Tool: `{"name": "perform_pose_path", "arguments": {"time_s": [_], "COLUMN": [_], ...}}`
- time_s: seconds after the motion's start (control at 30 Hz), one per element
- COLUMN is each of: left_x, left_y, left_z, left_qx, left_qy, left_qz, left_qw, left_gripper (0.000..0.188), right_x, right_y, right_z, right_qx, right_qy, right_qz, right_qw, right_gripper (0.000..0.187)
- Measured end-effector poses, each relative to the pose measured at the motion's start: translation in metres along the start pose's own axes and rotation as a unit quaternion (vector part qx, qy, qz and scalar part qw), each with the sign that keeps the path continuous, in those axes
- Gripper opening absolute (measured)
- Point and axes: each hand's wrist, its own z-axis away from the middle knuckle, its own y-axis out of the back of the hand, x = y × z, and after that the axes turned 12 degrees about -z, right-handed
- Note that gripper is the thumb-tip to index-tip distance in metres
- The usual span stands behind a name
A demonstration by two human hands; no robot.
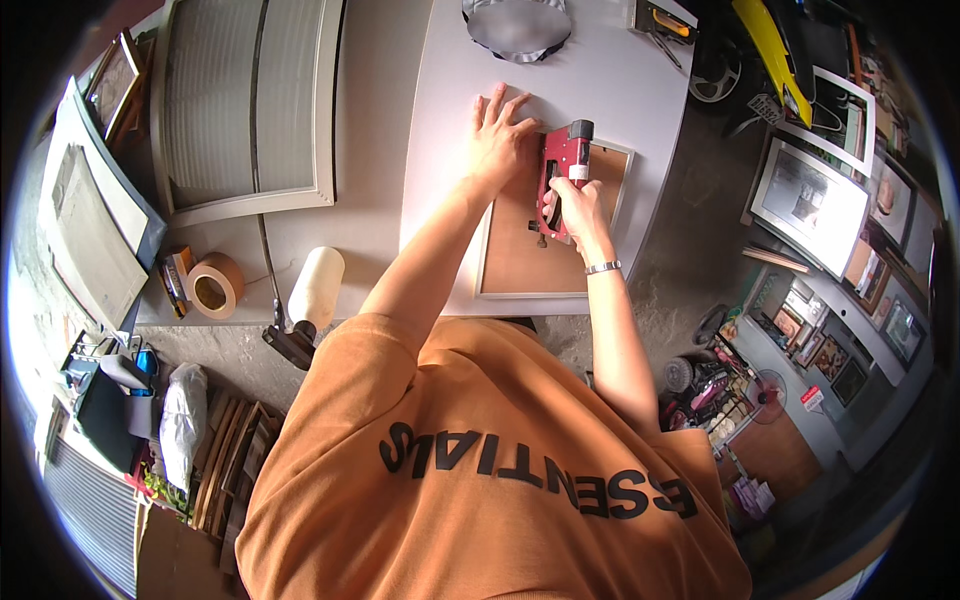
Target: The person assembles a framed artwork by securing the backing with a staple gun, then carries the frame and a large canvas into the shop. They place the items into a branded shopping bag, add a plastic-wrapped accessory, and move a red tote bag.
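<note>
A thin-edged picture frame [535, 296] lies on the pale table in front of me, with a flat brown backing board [520, 262] filling it. My right hand [580, 208] is wrapped around the handle of a red staple gun [577, 150] with a black end cap, which sits over the upper part of the board. Whether its nose touches the frame's edge I cannot tell. Beside the tool, my left hand [497, 148] rests flat with its fingers spread, at the frame's upper left corner. Part of that corner is hidden under the hand and forearm.
On the left stand a large pale-framed panel [325, 110], a brown tape roll [236, 285] and a white roll [316, 285]. A round grey item [518, 28] lies at the far edge, a yellow-orange cutter [670, 24] at far right. Framed pictures [808, 205] lean beyond the table's right edge.
</note>
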Motion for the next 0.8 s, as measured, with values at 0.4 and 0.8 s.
{"name": "perform_pose_path", "arguments": {"time_s": [0.4, 0.8], "left_x": [0.001, 0.042], "left_y": [-0.002, -0.004], "left_z": [-0.001, 0.112], "left_qx": [0.005, 0.023], "left_qy": [0.007, 0.287], "left_qz": [0.030, 0.032], "left_qw": [1.000, 0.957], "left_gripper": [0.028, 0.060], "right_x": [-0.016, -0.035], "right_y": [0.003, 0.067], "right_z": [0.012, -0.009], "right_qx": [-0.003, -0.260], "right_qy": [-0.060, 0.052], "right_qz": [0.007, 0.312], "right_qw": [0.998, 0.912], "right_gripper": [0.020, 0.022]}}
